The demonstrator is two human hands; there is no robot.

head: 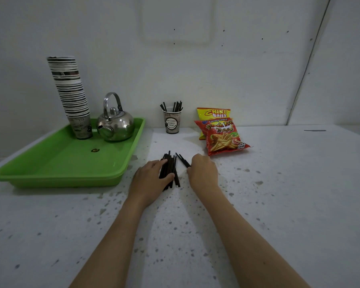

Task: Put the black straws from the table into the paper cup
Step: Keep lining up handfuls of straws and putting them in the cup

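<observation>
Two bare forearms reach over the white speckled table [279, 183], whose near half and right side lie open. At its far left edge sits a green plastic tray [60, 163] carrying a tall stack of printed paper cups [71, 94] and a shiny steel kettle [115, 123]. Two snack bags, red [222, 136] over yellow [213, 114], rest near the far edge. Just left of them stands the printed paper cup [172, 122], several black straws [173, 107] already upright inside. Mid-table lies a loose bundle of thin black straws [170, 170]; the left hand [152, 177] has its grip closed around this bundle. The right hand [203, 171] pinches a few separate straws [182, 159] just beside it.
</observation>
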